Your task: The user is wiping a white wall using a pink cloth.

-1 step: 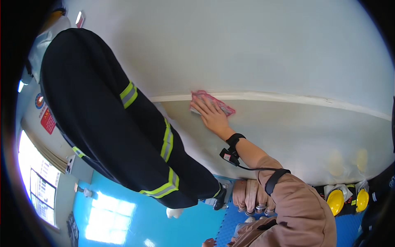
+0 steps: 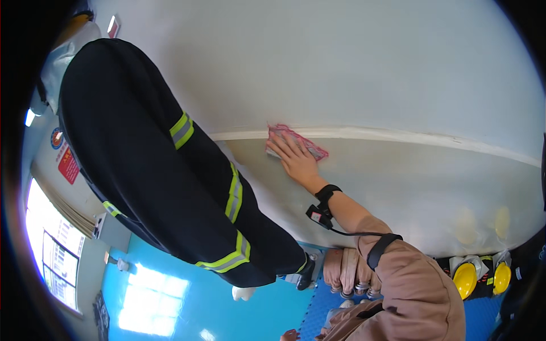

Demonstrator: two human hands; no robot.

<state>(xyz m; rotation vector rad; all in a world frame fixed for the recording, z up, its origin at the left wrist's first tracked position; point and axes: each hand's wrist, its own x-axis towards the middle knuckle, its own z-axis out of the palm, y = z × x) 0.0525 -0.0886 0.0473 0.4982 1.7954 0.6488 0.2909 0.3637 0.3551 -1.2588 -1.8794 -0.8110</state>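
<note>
A grey cloth with a pink fringed edge lies against the wall, across its pale trim strip. My right hand holds it there, the palm pressed on it and the fingers stretched over it. My thumb is hard to make out. A black band with a small black device is strapped to this wrist, and a cable runs from it to another strap on my brown sleeve. At the bottom edge only a sliver of my left hand shows; its fingers are mostly cut off, and I see nothing in it.
Close on the left hangs a black garment with yellow-green and silver bands; whether it is worn cannot be told. A black boot, rolled hoses and yellow helmets stand low by the wall, over blue floor.
</note>
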